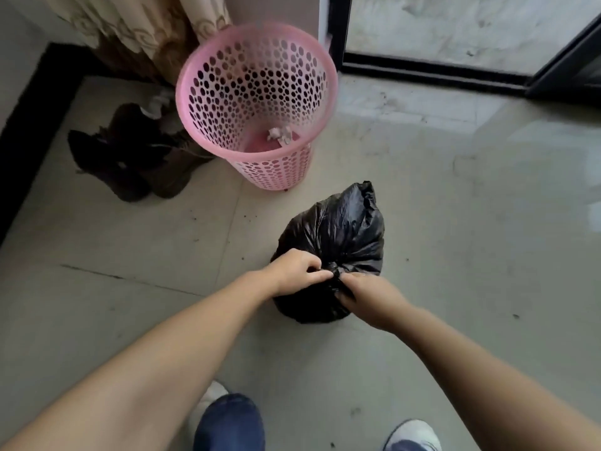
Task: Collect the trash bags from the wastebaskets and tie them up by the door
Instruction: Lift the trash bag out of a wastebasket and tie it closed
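Note:
A full black trash bag (338,232) sits on the tiled floor in front of me. Its gathered neck forms a small knot between my hands. My left hand (294,271) pinches the neck from the left. My right hand (369,296) grips the plastic from the right. Behind the bag stands a pink perforated wastebasket (257,102) with no liner and a crumpled white scrap (279,133) at its bottom.
A pair of dark brown boots (130,157) lies left of the basket, below a patterned curtain (146,30). A black-framed sliding glass door (455,66) runs along the top right. My shoes (413,434) are at the bottom edge.

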